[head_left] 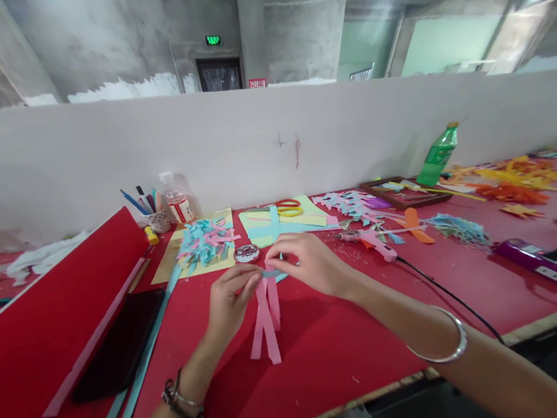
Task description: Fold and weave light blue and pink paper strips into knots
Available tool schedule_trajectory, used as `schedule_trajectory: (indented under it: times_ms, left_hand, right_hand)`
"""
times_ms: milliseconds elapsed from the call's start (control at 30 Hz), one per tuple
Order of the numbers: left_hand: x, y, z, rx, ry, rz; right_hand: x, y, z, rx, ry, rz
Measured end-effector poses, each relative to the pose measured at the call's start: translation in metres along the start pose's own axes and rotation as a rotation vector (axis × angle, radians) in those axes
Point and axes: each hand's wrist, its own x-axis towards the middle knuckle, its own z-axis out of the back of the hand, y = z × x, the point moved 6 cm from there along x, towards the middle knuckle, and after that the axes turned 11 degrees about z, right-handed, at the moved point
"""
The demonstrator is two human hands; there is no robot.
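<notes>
My left hand [228, 298] is closed in a pinch at the left end of a short blue paper strip [270, 273]. On the other side, my right hand [312, 265] pinches the same place, with its fingertips at the blue strip and the top of some pink paper strips [267, 324]. These pink strips hang down between my hands above the red tabletop. How the blue and pink pieces join is hidden behind my fingers. Just beyond my hands lies a small round tin [247, 253].
Cut paper pieces [204, 241] lie in a pile at the left back, near scissors [289, 207]. A pink glue gun [370, 242] with a black cord lies right. A red board [61, 328] and dark phone [118, 348] are left; a green bottle [438, 154] stands at the back.
</notes>
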Motion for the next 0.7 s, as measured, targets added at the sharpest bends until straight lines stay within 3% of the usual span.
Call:
schedule_trajectory:
  times_ms: [233,700]
  left_hand:
    - [0.008,-0.008,0.008,0.000,0.025,-0.035]
    - [0.001,-0.033,0.014,-0.012,-0.045,-0.039]
  right_hand:
    - [0.002,0.006,0.005,-0.007,-0.005,-0.007]
    - [-0.004,0.023,0.011,-0.036,-0.028,0.066]
